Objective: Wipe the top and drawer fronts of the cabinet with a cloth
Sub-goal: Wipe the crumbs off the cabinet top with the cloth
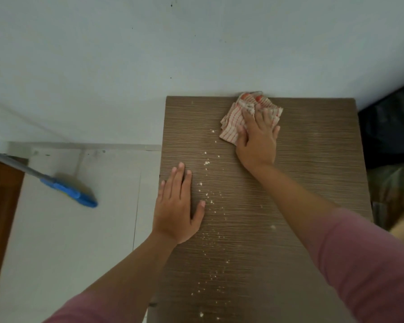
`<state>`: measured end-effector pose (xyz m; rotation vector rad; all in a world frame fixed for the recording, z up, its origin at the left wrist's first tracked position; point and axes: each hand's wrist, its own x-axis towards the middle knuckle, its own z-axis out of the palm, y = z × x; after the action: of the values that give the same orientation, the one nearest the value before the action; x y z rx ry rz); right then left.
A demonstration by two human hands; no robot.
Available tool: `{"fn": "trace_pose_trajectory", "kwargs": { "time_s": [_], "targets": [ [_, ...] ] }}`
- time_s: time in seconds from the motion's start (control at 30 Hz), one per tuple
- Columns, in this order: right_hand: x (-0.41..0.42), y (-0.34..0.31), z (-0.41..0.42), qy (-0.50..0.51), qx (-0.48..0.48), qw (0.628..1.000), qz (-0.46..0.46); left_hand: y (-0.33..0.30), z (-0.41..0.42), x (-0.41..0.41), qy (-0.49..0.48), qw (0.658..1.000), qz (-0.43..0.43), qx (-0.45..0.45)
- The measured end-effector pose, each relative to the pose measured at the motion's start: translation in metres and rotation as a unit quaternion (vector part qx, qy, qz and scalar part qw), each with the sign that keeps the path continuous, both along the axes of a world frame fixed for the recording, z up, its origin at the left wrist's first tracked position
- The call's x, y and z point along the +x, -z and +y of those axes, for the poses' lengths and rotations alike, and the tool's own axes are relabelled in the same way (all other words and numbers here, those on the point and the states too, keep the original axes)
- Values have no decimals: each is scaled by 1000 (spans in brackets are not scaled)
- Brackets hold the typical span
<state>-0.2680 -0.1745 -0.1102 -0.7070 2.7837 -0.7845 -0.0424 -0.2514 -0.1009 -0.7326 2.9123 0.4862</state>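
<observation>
On the left edge of the top: my left hand (176, 206) is lying flat, fingers straight, holding nothing, bracing on the cabinet (313, 183).
Crumb risk: I am judging that a sideways sweep is likely to push the crumbs (207, 197) off the left edge onto the floor (79, 241), or under my left palm, since they are running in a trail just right of it.
Cloth: the cloth (233, 127) is sitting bunched at the back edge, near the wall (126, 54); I am thinking it may snag or ride up there.
Right hand: my right hand (258, 138) is pressing down on the cloth, arm stretching forward, fingers curling into its folds.
Drawer fronts: these are not showing.
</observation>
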Motion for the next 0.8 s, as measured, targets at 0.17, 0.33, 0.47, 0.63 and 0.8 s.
{"fn": "trace_pose_trajectory", "kwargs": {
  "time_s": [0.17,0.33,0.47,0.63,0.8],
  "targets": [
    [-7,2,-14,-45,-10,999,-6,1,0,0,-1,1000,0,6],
    [-13,1,-26,-110,-9,994,-17,2,0,1,0,1000,-1,5],
    [-14,-2,-28,-166,-19,985,-37,3,0,1,1,1000,0,4],
    [-6,-4,-22,-204,-42,976,-60,4,1,3,4,1000,1,4],
    [18,-6,-9,-221,-51,971,-71,5,2,4,3,1000,5,5]
  ]
}}
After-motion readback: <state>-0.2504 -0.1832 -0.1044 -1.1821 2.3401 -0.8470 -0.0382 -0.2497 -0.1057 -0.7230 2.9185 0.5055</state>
